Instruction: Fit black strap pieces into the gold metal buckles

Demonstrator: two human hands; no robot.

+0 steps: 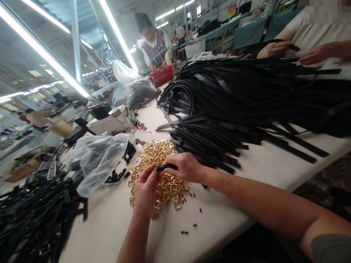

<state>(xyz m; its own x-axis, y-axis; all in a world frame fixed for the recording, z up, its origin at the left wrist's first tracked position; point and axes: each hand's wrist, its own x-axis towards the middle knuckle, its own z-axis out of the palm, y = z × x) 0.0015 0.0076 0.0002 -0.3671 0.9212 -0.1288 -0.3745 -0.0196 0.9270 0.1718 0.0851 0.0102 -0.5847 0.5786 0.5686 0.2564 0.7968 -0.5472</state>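
Over a heap of gold metal buckles (156,151), my two hands meet at the end of a black strap (163,168). My right hand (189,167) is closed around the strap, its thumb and fingers near the tip. My left hand (147,182) pinches at that tip, where a bit of gold metal shows; it looks like a buckle, mostly covered by the fingers. Small black pieces (184,200) lie on the table to the right of the heap and below it.
A large pile of black straps (233,91) covers the table's far right. At left are a clear plastic bag (101,157), a glass bottle (120,118) and finished-looking black straps (35,215). A red basket (161,76) stands behind. A co-worker's hands (312,54) hold straps at upper right.
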